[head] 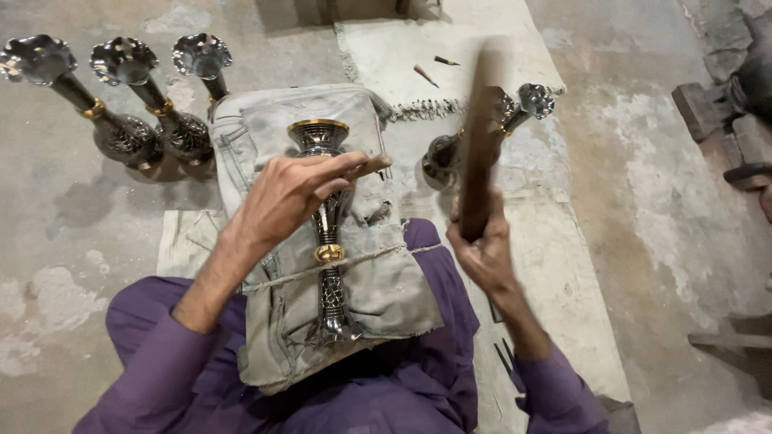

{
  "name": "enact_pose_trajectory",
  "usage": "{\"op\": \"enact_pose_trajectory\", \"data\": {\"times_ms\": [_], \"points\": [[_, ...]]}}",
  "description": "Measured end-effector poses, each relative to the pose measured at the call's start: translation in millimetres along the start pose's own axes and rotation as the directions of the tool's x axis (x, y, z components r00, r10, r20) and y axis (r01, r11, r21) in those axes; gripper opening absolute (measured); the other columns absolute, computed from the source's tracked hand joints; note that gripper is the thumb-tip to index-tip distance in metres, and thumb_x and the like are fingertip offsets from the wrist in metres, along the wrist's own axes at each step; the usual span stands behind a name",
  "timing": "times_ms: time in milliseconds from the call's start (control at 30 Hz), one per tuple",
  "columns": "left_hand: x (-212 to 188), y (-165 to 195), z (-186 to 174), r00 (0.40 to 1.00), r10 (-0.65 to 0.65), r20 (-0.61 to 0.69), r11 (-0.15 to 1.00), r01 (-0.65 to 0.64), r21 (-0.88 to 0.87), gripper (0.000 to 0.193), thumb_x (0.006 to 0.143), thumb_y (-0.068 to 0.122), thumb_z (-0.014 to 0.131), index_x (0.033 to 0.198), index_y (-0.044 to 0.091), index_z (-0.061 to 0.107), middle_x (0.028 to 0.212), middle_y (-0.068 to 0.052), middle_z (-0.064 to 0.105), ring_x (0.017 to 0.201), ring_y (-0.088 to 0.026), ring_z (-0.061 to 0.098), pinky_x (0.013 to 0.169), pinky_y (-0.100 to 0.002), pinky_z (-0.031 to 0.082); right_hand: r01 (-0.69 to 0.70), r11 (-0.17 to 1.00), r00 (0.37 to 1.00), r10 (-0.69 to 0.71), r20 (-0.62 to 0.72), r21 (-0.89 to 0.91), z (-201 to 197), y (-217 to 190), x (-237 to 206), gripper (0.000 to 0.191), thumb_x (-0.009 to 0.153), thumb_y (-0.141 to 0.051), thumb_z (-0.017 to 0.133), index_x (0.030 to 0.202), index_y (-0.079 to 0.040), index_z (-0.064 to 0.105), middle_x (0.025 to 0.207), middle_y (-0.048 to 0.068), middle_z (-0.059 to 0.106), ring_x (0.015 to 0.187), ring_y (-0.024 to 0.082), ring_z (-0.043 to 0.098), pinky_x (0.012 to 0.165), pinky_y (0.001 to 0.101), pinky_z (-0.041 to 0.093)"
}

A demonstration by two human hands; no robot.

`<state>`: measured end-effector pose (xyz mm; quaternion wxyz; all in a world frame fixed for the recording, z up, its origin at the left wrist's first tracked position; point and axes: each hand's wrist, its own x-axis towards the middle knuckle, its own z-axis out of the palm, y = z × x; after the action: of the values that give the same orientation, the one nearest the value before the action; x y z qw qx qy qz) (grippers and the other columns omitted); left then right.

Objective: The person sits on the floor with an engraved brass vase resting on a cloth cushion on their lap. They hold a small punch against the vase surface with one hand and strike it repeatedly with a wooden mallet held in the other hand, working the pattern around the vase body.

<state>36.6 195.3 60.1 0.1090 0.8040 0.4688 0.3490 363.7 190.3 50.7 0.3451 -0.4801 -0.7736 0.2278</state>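
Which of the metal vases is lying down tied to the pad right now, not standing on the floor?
The vase on the cloth pad in the lap, bound by a string, under the left hand. The other four stand on the floor beyond it.

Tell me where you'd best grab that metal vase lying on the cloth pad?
Probably the narrow stem of the vase, near its gold ring, coming from above: it lies flat on the cloth pad, slim there, flaring at both ends.
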Motion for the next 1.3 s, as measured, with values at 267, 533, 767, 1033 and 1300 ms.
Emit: {"op": "enact_pose_trajectory", "data": {"times_ms": [267,533,767,1033,1300], "points": [[-31,6,19,0.924,-0.187,-0.333,0.952,0.086,-0.295,0.041,0.099,0.015,0.074,0.138,0.008,0.063,0.107,-0.012,0.078,0.094,-0.021,0.08,0.076,-0.034,0.067,0.275,0.958,0.956,-0.264,-0.124,0.085,-22,-39,39,0.071,0.101,-0.002,0.078,0.157,-0.016,0.037,0.12,0.013,0.074,0.089,0.018,0.074,0.077,0.0332,0.067],[-32,8,24,0.898,-0.177,-0.402,0.935,0.026,-0.354,0.044,0.101,0.007,0.072,0.142,0.008,0.057,0.116,-0.014,0.077,0.103,-0.022,0.078,0.085,-0.034,0.068,0.454,0.847,0.885,-0.465,0.028,-0.275,-55,-73,57,0.071,0.102,-0.005,0.066,0.161,-0.02,0.03,0.127,0.014,0.068,0.097,0.019,0.074,0.08,0.0309,0.064],[-41,8,40,0.878,-0.234,-0.416,0.931,0.08,-0.355,0.042,0.102,0.003,0.069,0.142,0.009,0.056,0.112,-0.014,0.077,0.103,-0.023,0.078,0.085,-0.034,0.068,0.446,0.654,0.887,-0.415,0.204,-0.61,-51,-87,72,0.063,0.106,-0.022,0.073,0.16,-0.031,0.041,0.103,0.002,0.073,0.071,0.016,0.065,0.059,0.0317,0.056],[-52,4,66,0.77,-0.262,-0.582,0.926,0.03,-0.377,0.029,0.101,0.001,0.072,0.126,0.003,0.058,0.108,-0.015,0.077,0.101,-0.022,0.078,0.086,-0.032,0.069,0.57,0.703,0.82,-0.519,0.243,-0.425,-51,-117,67,0.066,0.103,-0.021,0.071,0.16,-0.032,0.04,0.102,0.002,0.068,0.078,0.015,0.062,0.069,0.0334,0.056],[-53,10,68,0.729,-0.277,-0.626,0.935,0.055,-0.349,0.032,0.099,0.004,0.077,0.124,0.002,0.058,0.105,-0.015,0.077,0.095,-0.021,0.078,0.083,-0.032,0.067,0.574,0.486,0.801,-0.5,0.329,-0.66,-48,-134,71,0.059,0.103,-0.025,0.069,0.158,-0.033,0.047,0.106,0.002,0.072,0.077,0.015,0.065,0.059,0.0306,0.055]]}}
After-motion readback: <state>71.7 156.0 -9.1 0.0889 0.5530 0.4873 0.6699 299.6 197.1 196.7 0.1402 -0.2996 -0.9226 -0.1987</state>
